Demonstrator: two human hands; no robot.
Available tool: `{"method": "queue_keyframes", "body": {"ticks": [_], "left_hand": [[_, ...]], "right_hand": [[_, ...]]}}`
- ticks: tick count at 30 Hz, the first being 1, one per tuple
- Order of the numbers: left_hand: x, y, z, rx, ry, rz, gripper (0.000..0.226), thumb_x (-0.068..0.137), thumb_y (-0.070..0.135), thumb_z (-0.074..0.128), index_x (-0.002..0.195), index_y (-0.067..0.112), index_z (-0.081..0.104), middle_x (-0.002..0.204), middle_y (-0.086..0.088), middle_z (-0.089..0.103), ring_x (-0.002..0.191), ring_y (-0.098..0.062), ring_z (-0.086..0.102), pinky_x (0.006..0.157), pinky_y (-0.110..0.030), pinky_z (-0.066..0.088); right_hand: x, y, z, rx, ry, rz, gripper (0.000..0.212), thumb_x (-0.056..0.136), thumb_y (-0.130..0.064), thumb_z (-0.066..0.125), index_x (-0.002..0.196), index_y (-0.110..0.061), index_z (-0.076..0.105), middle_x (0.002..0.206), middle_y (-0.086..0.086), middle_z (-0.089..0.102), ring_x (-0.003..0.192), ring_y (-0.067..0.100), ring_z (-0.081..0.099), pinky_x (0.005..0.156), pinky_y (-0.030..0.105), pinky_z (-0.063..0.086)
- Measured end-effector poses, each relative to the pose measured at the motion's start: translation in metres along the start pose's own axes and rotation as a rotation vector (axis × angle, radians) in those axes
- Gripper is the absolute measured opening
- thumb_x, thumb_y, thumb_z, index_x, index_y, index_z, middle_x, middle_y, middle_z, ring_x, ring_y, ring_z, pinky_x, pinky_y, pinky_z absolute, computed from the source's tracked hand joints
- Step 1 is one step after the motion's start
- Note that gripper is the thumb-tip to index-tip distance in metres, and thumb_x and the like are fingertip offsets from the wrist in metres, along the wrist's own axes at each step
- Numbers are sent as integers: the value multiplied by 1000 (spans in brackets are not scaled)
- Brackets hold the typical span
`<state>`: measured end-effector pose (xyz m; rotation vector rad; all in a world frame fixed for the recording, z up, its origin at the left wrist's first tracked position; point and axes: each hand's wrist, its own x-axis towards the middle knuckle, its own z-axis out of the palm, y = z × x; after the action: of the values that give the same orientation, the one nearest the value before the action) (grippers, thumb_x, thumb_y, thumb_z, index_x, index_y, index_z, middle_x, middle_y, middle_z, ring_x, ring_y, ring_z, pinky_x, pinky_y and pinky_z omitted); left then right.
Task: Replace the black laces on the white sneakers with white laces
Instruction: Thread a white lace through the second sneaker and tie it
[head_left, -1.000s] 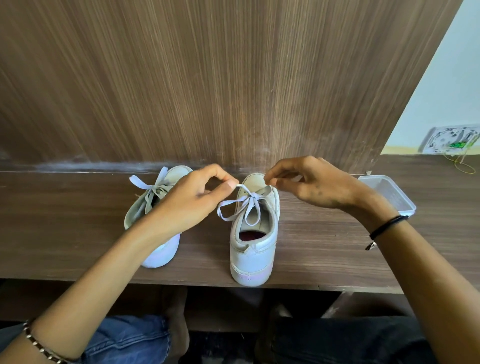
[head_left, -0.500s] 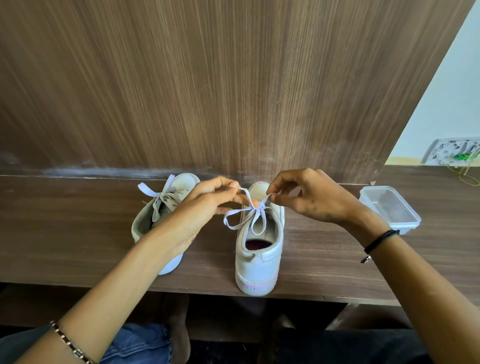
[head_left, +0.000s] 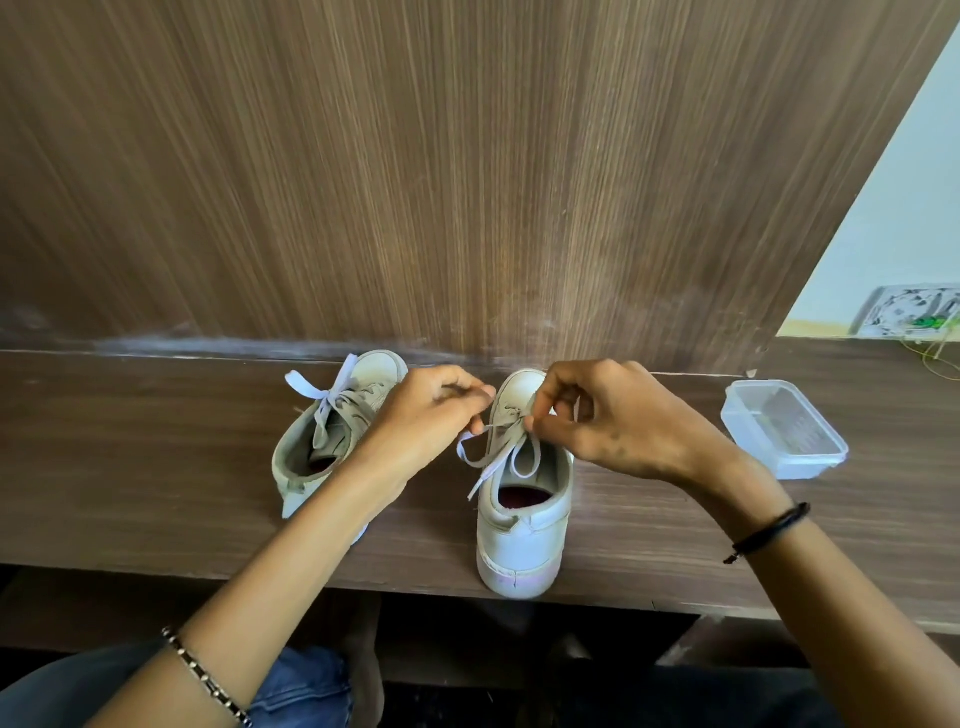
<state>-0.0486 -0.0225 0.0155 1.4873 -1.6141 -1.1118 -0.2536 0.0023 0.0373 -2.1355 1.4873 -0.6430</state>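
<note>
Nearly done, by the look of it: the white lace (head_left: 491, 465) on the nearer sneaker (head_left: 522, 535) runs between the two hands, its loops and loose ends hanging just below the fingertips over the shoe's mouth. The left hand (head_left: 421, 415) pinches one side of it between curled fingers and thumb. The right hand (head_left: 618, 421) pinches the other side likewise, close to the knot. Beneath the left wrist and out to its far side sits the other sneaker (head_left: 332, 431), already wearing a tied white bow (head_left: 304, 384). No black lace shows anywhere. What seems left is drawing this bow tight. Beyond the right hand, well apart, a clear plastic box (head_left: 784, 428) rests on the wooden ledge (head_left: 130, 467).
</note>
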Motion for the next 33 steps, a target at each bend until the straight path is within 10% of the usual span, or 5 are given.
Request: {"method": "queue_keyframes", "body": {"ticks": [9, 15, 22, 26, 33], "left_hand": [[4, -10, 4, 141, -130, 35, 19, 104, 34, 54, 105, 32, 74, 98, 14, 75, 101, -7, 67, 101, -39, 51], [7, -12, 6, 91, -290, 56, 27, 103, 16, 52, 111, 34, 70, 91, 0, 73, 77, -13, 66, 76, -31, 57], [10, -12, 2, 28, -304, 131, 15, 98, 8, 63, 104, 19, 71, 88, -4, 66, 76, -6, 63, 63, -24, 52], [16, -19, 1, 90, -264, 185, 13, 97, 12, 66, 101, 22, 73, 93, -3, 72, 83, -12, 67, 69, -36, 57], [17, -21, 1, 83, -215, 256, 7, 95, 17, 70, 96, 23, 74, 88, 6, 72, 87, -18, 68, 84, -39, 56]], "right_hand": [[-12, -19, 0, -496, 13, 45, 38, 79, -73, 64, 95, -39, 62, 85, -13, 65, 88, 13, 64, 73, 34, 51], [-12, -16, 20, -701, 219, -90, 29, 83, -55, 54, 92, -27, 58, 78, -5, 67, 69, 27, 68, 55, 32, 49], [-9, -3, 8, -321, 135, -113, 10, 89, -43, 69, 89, -33, 70, 84, -18, 62, 76, 6, 58, 65, 35, 52], [-9, 9, -2, -136, 107, -133, 10, 83, -35, 82, 90, -28, 79, 74, -16, 68, 74, 5, 62, 65, 12, 45], [-11, 13, -12, -72, 59, -124, 15, 85, -43, 77, 92, -31, 79, 72, -12, 70, 75, 5, 64, 65, 11, 45]]}}
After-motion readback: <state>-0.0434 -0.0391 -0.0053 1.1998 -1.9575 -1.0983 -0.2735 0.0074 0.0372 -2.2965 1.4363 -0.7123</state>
